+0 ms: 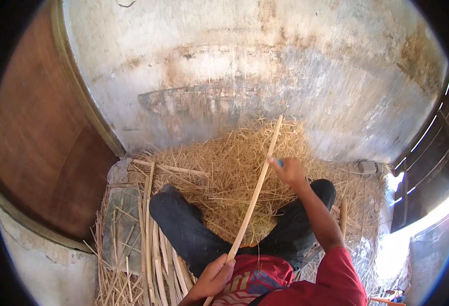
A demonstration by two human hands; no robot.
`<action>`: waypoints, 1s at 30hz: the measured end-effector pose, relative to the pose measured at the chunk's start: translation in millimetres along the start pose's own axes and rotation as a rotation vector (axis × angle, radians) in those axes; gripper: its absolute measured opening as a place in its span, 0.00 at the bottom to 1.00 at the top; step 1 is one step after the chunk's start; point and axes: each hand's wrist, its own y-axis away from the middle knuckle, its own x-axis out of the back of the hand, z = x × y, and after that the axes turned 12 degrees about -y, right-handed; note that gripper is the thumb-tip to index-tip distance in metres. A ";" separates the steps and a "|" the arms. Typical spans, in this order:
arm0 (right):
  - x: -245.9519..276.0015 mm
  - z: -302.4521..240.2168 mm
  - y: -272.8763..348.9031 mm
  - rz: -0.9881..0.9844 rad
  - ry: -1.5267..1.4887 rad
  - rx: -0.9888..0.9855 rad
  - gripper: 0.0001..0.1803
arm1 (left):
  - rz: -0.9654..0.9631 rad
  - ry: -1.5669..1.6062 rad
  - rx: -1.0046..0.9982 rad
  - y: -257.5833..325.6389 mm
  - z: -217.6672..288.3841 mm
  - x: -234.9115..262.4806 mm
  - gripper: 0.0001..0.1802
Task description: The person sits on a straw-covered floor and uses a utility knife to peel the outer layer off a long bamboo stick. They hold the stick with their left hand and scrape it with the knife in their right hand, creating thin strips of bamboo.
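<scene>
A long pale stick [254, 200], bamboo or wood, runs from my lap up and away to the right, its far end above the heap of shavings. My left hand [218, 273] is closed round its lower part, close to my waist. Farther along, my right hand [289, 171] grips a small tool with a blue handle [279, 163] against the stick's right side. Its blade or working end cannot be made out. Thin curled shavings [229, 173] lie piled between and beyond my bent legs.
Several long pale sticks [158, 255] lie on the floor to my left, beside a grey slab [122, 219]. A stained wall [224, 66] rises ahead, with a brown door [46, 127] at left. At right stand dark slats [431, 158] and a small grey block [367, 167].
</scene>
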 end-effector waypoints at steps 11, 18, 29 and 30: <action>-28.8 -49.3 97.5 -0.091 -0.044 0.562 0.35 | 0.075 -0.045 -0.016 -10.7 3.6 10.1 0.15; -29.8 -54.2 105.6 -0.103 -0.072 0.560 0.35 | 0.073 0.056 0.018 -6.5 15.7 7.6 0.14; -1.1 -25.9 22.6 0.029 0.081 0.249 0.36 | 0.023 0.140 0.045 2.5 17.4 6.7 0.12; -6.9 -33.1 38.7 -0.058 0.011 0.287 0.36 | 0.041 0.148 0.086 2.5 19.6 7.5 0.12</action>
